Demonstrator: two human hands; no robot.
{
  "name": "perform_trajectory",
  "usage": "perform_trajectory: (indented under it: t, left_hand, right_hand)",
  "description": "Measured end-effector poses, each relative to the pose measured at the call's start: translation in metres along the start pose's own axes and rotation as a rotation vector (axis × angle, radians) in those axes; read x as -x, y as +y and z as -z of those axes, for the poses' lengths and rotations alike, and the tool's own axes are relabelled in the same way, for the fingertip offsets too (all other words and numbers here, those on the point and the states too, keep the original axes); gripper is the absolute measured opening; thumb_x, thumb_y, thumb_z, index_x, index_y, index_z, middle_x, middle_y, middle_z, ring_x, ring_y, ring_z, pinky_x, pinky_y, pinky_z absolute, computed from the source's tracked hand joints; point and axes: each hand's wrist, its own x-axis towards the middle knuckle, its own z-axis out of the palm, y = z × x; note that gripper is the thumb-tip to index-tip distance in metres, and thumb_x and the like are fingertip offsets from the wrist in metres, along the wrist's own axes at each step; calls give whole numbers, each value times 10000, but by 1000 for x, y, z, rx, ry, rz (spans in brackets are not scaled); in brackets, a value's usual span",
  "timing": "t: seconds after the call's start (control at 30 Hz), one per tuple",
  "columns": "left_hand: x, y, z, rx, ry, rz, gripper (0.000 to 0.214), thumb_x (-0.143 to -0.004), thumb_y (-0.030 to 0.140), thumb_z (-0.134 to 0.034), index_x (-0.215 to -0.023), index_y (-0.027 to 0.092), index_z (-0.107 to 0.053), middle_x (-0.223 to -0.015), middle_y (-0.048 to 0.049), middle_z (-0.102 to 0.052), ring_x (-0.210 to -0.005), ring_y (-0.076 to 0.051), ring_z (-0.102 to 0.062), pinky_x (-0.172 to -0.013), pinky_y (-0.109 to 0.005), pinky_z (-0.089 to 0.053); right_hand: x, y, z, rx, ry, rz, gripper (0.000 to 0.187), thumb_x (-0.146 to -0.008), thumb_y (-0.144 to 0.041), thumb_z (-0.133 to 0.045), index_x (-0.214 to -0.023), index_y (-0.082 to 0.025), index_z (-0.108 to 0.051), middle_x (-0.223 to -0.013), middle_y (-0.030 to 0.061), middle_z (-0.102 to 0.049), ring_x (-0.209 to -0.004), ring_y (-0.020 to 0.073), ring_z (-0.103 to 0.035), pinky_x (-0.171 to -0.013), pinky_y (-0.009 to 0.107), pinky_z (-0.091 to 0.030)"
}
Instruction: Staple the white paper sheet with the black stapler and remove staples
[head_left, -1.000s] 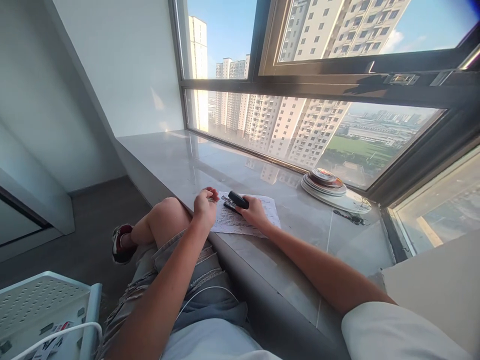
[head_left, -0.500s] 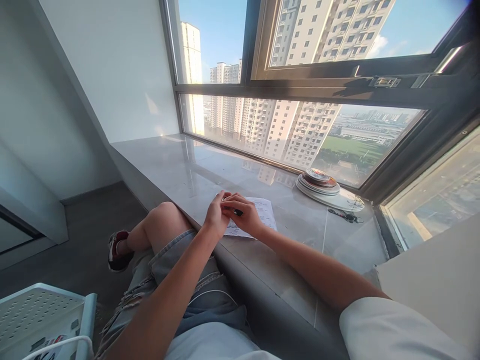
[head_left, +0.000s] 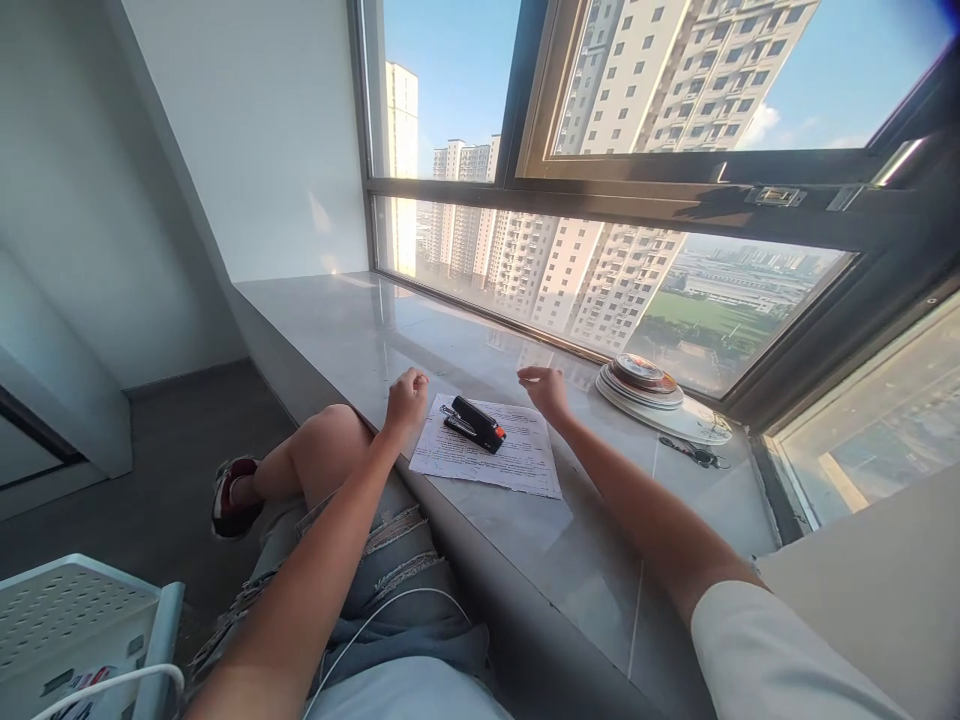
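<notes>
I count two hands on my feed, both small. The left hand (head_left: 407, 398) has its fingers curled in, near the left edge of the paper (head_left: 480, 470); I cannot tell whether they pinch anything. The right hand (head_left: 546, 390) is near the sheet's far right corner with fingers bent, and I cannot tell what, if anything, they pinch. Between them, apart from both, one black stapler (head_left: 480, 421) with a red patch lies on the paper, its two halves spread apart at the left end. It hides some of the print, too small for me to read. I make out one sheet on the window ledge (head_left: 570, 565). One stack of plates (head_left: 641, 388), layers too overlapped to count, sits farther right; just beside it lies a small dark item (head_left: 694, 454) I cannot identify. One white rack (head_left: 82, 605) is cut off at lower left.
</notes>
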Motion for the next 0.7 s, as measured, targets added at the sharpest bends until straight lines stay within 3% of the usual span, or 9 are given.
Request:
perform_trajectory:
  t: [0.13, 0.27, 0.43, 0.57, 0.63, 0.7]
  left_hand:
    - [-32, -34, -4, -300, -89, 13, 170, -845, 100, -590, -726, 217, -624, -913, -125, -684, -985, -293, -633, -938, -375, -446]
    - [-34, -38, -13, -397, -138, -43, 166, -849, 85, -583, -831, 209, -692, -1021, -144, -686, -1082, -317, -616, -1022, -418, -425]
    - [-15, -22, -8, -75, -198, -92, 241, -837, 54, -578, -844, 229, -744, -996, -99, -703, -1037, -265, -634, -1037, -359, -444]
    - [-1, -20, -5, 156, -166, 2, 224, -820, 52, -622, -787, 236, -745, -927, -78, -715, -1001, -247, -651, -1007, -329, -473]
    - [-3, -22, -7, 168, -176, 0, 228, -799, 30, -637, -780, 232, -740, -940, -84, -705, -1015, -250, -648, -1041, -342, -460]
    - [-10, -23, -12, 157, -173, -11, 242, -768, -1, -639, -768, 223, -728, -980, -99, -687, -1078, -269, -626, -1114, -375, -414]
  right_hand:
    - [-11, 37, -4, 296, -68, -16, 340, -804, -103, -602, -1057, -183, -815, -1077, 125, -789, -1035, 287, -730, -972, 439, -541]
    - [-12, 47, -12, 312, -133, 4, 366, -825, -95, -580, -1087, -184, -819, -1076, 126, -789, -1047, 292, -725, -977, 404, -526]
    - [-11, 47, -11, 287, -144, 35, 407, -834, -103, -594, -1186, -182, -782, -1169, 140, -756, -1062, 278, -705, -974, 398, -517]
    - [-3, 27, -6, 218, 7, 115, 381, -888, -168, -561, -1221, -171, -745, -1182, 135, -740, -1109, 265, -661, -990, 432, -506]
    - [9, 3, -7, 146, 55, 153, 303, -938, -230, -527, -1121, -176, -763, -1058, 107, -763, -1032, 254, -659, -951, 422, -511]
    - [27, -27, -11, 49, 8, 160, 294, -984, -348, -519, -1031, -188, -762, -975, 78, -756, -851, 217, -656, -876, 386, -517]
